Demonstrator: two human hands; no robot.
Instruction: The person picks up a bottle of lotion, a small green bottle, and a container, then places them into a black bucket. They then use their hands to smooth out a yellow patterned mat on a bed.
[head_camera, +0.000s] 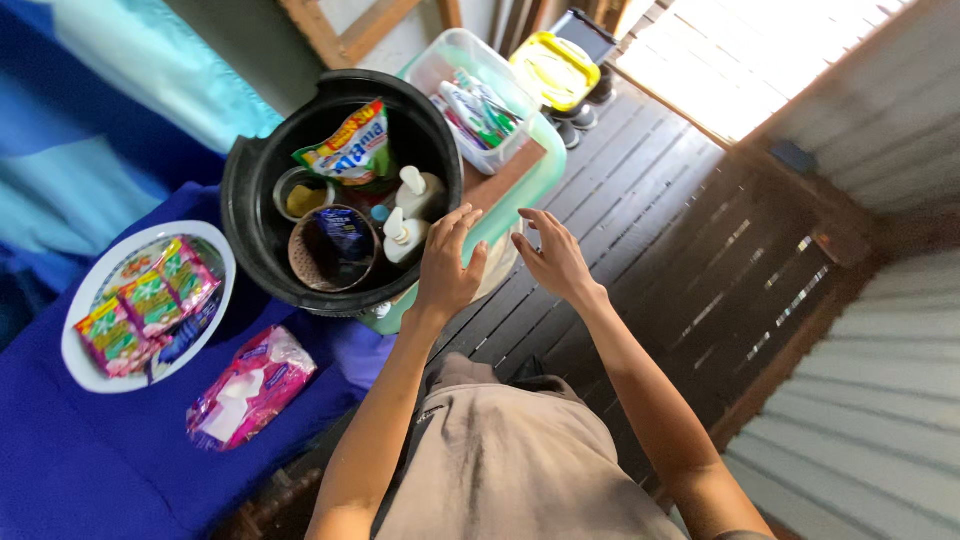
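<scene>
While both hands spread, left hand (447, 268) nears black tub (250, 200).

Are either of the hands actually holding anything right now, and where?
Nothing is clearly held. The left hand rests on the pale green tub's rim; the right hand hovers beside it, fingers open.

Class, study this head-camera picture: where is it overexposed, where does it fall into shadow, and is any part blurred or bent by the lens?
Head view: daylight burns out the slatted opening at top right; the dark wooden plank floor gleams in streaks; the round black plastic tub has a shadowed inside; the left hand and right hand look slightly soft; the grey corrugated wall bows at the edge.
</scene>
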